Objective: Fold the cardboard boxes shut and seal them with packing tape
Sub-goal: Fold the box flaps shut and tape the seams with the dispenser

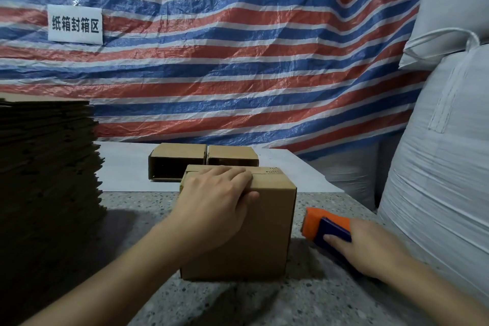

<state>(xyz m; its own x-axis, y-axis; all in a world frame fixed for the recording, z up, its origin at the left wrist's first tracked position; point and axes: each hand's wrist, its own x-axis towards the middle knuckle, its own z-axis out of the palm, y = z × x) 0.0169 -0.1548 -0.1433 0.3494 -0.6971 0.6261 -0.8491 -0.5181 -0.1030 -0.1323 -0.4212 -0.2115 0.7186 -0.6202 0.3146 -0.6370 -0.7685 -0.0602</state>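
Speckled grey counter [225,299] fills the near ground, with a white sheet [127,164] laid over its far part and a red, white and blue striped tarp [238,61] hanging behind; a white sign [75,24] is fixed to the tarp at upper left.

I see my left hand [214,204] lying palm down on the closed box [254,233] at centre, fingers almost straight across the folded top flaps, thumb hooked over the near top edge. My right hand [370,246] grips the tape dispenser [325,225], orange at its front and dark blue where my fingers wrap it, with the index finger laid along the blue part. It sits low, just right of the box's right wall and apart from it.

I count three boxes: the one under my hand, and two open boxes [180,160] side by side just behind it, touching each other, open mouths towards me.

Room is tight at both sides. One tall stack of flat cardboard [47,167] stands at the left, with a strip of bare counter between it and the box. White woven sacks [436,167] bulge in close on the right, beside my right hand. Bare counter lies near me.
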